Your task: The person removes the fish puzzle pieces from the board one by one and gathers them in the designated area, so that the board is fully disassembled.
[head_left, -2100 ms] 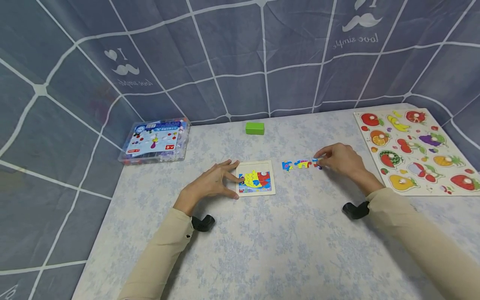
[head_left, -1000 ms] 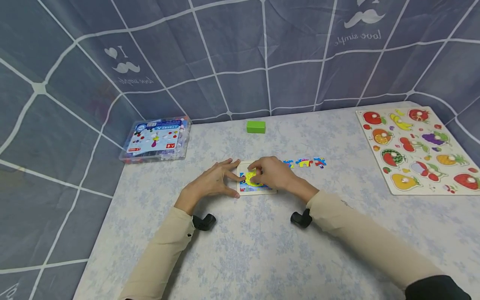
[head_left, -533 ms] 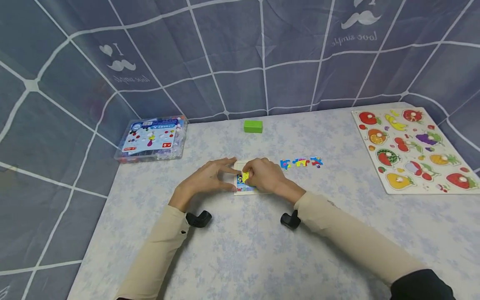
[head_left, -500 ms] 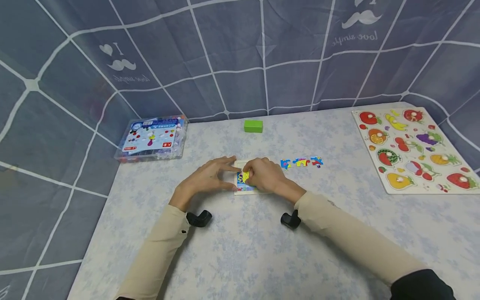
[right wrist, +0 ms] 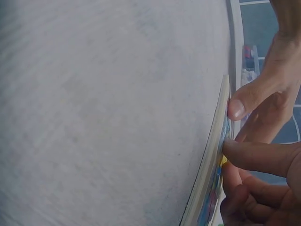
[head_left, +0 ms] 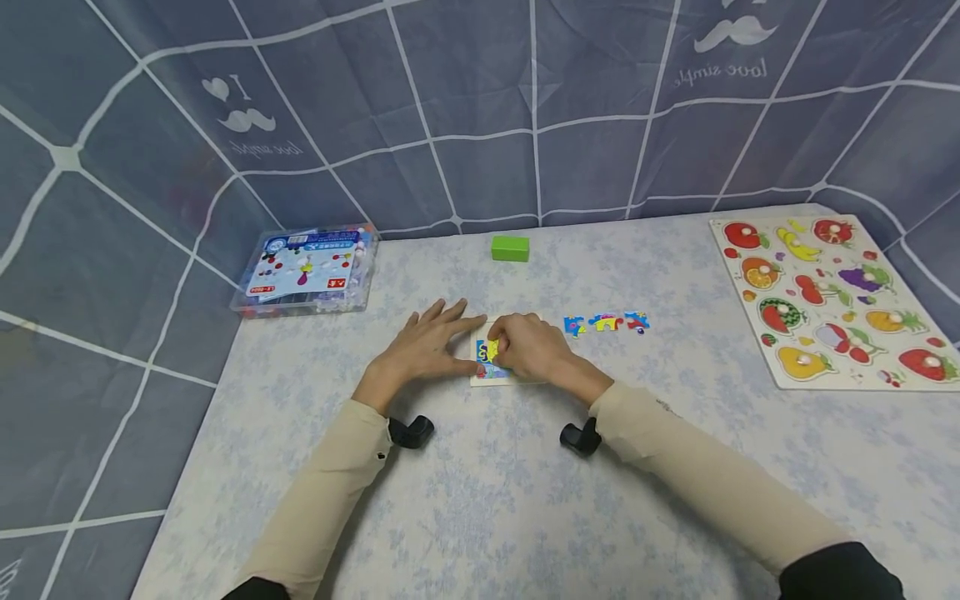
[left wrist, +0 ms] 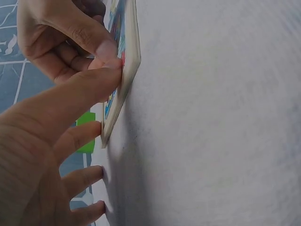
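Observation:
A small wooden jigsaw board (head_left: 487, 383) with a pale rim and a colourful picture lies mid-table. My left hand (head_left: 422, 346) rests at its left side, fingers spread. In the left wrist view its thumb (left wrist: 89, 87) presses the board's near edge, and a straight finger touches the rim. Over the board's right part, my right hand (head_left: 534, 348) has curled fingers and pinches a yellow jigsaw piece (head_left: 492, 348), mostly hidden by the hand. In the right wrist view its thumb (right wrist: 256, 155) lies against the picture. Three loose jigsaw pieces (head_left: 606, 322) lie in a row to the right.
A green block (head_left: 510, 248) stands near the back edge. At the back left is a clear plastic box (head_left: 303, 273) with a printed label. A white fruit puzzle board (head_left: 836, 304) lies on the right. Grey-blue checked cloth (head_left: 480, 100) hangs behind the table.
My right hand has moved left from the row of loose pieces to the jigsaw board and curled over it. My left hand's fingers have spread and shifted slightly at the board's left side.

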The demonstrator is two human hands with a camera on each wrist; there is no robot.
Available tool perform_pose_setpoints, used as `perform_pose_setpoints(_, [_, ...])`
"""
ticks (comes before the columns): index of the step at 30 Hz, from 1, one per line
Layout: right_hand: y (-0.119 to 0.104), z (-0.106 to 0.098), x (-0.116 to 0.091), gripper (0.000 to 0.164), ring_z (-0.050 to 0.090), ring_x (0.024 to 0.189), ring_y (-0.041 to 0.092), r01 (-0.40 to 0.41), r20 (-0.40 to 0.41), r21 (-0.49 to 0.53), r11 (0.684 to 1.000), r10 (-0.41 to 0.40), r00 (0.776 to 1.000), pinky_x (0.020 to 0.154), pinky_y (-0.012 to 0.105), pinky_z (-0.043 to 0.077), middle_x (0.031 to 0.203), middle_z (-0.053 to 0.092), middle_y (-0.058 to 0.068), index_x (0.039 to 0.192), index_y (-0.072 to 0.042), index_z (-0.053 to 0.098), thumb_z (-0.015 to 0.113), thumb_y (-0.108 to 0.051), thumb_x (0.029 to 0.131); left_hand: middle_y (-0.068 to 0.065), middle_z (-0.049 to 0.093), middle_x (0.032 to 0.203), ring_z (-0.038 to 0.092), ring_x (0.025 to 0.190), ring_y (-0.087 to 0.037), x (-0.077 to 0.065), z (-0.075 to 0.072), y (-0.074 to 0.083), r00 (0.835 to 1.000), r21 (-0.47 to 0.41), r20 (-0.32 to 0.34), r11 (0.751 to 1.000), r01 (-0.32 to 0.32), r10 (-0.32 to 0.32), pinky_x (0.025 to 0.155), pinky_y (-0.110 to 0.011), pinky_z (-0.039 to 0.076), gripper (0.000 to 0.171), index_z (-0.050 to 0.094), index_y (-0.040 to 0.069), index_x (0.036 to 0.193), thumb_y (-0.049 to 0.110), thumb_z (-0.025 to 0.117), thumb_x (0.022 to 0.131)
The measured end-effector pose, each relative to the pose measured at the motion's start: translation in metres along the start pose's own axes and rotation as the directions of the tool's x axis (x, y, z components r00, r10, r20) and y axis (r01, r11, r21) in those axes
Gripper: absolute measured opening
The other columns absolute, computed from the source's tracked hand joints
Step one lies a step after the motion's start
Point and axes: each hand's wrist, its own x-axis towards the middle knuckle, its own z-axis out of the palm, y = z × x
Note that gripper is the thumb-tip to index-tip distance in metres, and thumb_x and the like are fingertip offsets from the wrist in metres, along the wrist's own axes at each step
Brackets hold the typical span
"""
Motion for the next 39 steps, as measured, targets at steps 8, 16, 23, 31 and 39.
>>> perform_pose_setpoints(8, [0.003, 0.001, 0.001, 0.024, 0.05, 0.06, 0.013, 0.036, -0.005, 0.046, 0.998, -0.035, 0.999, 0.054, 0.027, 0.039, 0.076, 0.058, -0.002, 0.107, -0.013, 0.061, 0.073, -0.01, 0.087, -0.007, 0.015, 0.164, 0.006, 0.15, -0.036, 0.002, 0.0, 0.001, 1.0, 0.004, 0.016, 1.0, 0.016, -0.016, 0.113, -0.067, 0.008, 0.083, 0.038, 0.03, 0.153, 0.061, 0.07, 0.082])
perform_pose_setpoints(16, [0.006, 0.002, -0.001, 0.009, 0.048, 0.064, 0.013, 0.095, -0.015, 0.05, 0.994, -0.095, 0.995, 0.056, 0.027, 0.038, 0.075, 0.054, -0.002, 0.092, -0.014, 0.067, 0.074, -0.012, 0.087, -0.007, 0.014, 0.164, 0.005, 0.149, -0.036, 0.003, 0.001, 0.0, 1.0, 0.002, 0.023, 1.0, 0.019, -0.019, 0.113, -0.068, 0.008, 0.084, 0.037, 0.03, 0.153, 0.059, 0.071, 0.083])
perform_pose_setpoints(23, [0.008, 0.002, -0.002, 0.009, 0.054, 0.07, 0.012, 0.146, -0.011, 0.091, 0.985, -0.146, 0.989, 0.064, 0.028, 0.045, 0.079, 0.062, -0.004, 0.092, -0.013, 0.073, 0.075, -0.02, 0.088, -0.006, 0.014, 0.164, 0.005, 0.149, -0.036, 0.003, 0.001, 0.0, 0.999, 0.004, 0.024, 1.0, 0.024, -0.024, 0.113, -0.067, 0.008, 0.083, 0.037, 0.031, 0.154, 0.057, 0.072, 0.083])
perform_pose_setpoints(31, [0.015, -0.004, -0.001, 0.02, 0.062, 0.074, 0.012, 0.142, -0.095, 0.199, 0.97, -0.125, 0.988, 0.081, 0.037, 0.05, 0.084, 0.07, -0.004, 0.109, -0.01, 0.074, 0.072, -0.015, 0.09, -0.005, 0.012, 0.164, 0.004, 0.15, -0.035, 0.003, 0.001, 0.002, 0.999, 0.006, 0.033, 0.999, 0.038, -0.038, 0.114, -0.067, 0.007, 0.085, 0.036, 0.031, 0.154, 0.059, 0.072, 0.082])
perform_pose_setpoints(39, [0.036, -0.015, -0.011, 0.022, 0.062, 0.069, 0.012, 0.149, -0.124, 0.253, 0.956, -0.121, 0.985, 0.06, 0.028, 0.044, 0.08, 0.073, -0.005, 0.11, -0.016, 0.078, 0.073, -0.013, 0.089, -0.006, 0.013, 0.164, 0.004, 0.15, -0.036, 0.004, 0.001, 0.002, 0.999, 0.023, 0.031, 0.999, 0.037, -0.038, 0.114, -0.067, 0.007, 0.086, 0.036, 0.032, 0.154, 0.062, 0.07, 0.081])
